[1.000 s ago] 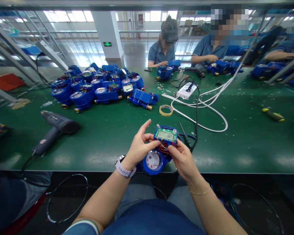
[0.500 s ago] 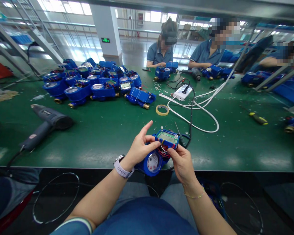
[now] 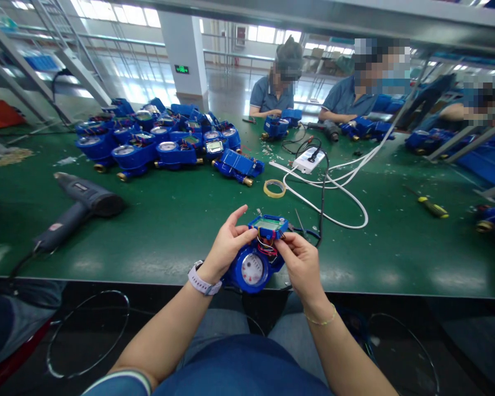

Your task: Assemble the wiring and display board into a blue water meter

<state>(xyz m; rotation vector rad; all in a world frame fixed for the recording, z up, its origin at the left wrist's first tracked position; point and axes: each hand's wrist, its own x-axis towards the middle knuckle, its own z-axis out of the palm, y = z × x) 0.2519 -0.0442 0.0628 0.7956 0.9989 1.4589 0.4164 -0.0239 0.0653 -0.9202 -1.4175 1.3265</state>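
Note:
A blue water meter (image 3: 251,268) with a round white dial rests at the near edge of the green table (image 3: 190,220). Above it sits a small blue display module (image 3: 269,226) with a green circuit board, joined to the meter by red and yellow wires. My left hand (image 3: 226,245) pinches the module's left side, index finger raised. My right hand (image 3: 299,264) grips its right side from below. Both hands are closed on it.
A heap of blue water meters (image 3: 157,140) lies at the back left. A grey heat gun (image 3: 82,203) lies left. A tape roll (image 3: 274,188), white power strip (image 3: 309,159) with cables and a yellow-handled screwdriver (image 3: 431,207) lie beyond. Other people work across the table.
The display module has been tilted flatter and lowered toward the meter body. Both hands stayed on it, shifting slightly down and left.

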